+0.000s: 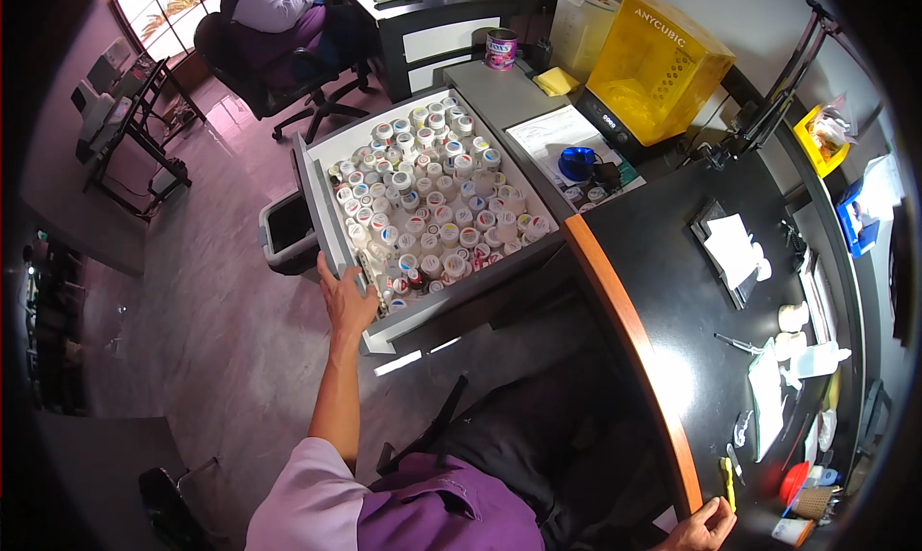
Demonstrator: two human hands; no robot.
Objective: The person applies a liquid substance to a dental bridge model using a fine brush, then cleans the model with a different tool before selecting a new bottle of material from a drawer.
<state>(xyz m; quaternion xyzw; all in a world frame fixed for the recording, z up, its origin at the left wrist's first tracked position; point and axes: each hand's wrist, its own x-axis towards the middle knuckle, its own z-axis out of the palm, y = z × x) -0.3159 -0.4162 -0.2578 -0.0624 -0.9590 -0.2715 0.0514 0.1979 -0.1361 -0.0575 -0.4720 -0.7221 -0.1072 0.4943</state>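
My left hand [349, 301] grips the front panel of a pulled-out grey drawer [389, 332], its fingers hooked over the top edge. Inside the drawer stand many small white-capped jars [423, 201], packed closely, with coloured marks on their lids. A few red and dark bottles [415, 278] show among them near the drawer's near side. Far to the right, my right hand [704, 526] rests at the desk's wooden edge, fingers curled and closed on the end of a slim yellow tool [727, 484]. The tool's exact kind is unclear.
The black desk [663, 263] curves along my right, carrying a dark pad with paper [732, 249], white bottles and a red container [794, 481]. A yellow-covered machine [653, 71] stands behind. A bin [288, 229] is beside the drawer; another person [279, 18] sits beyond.
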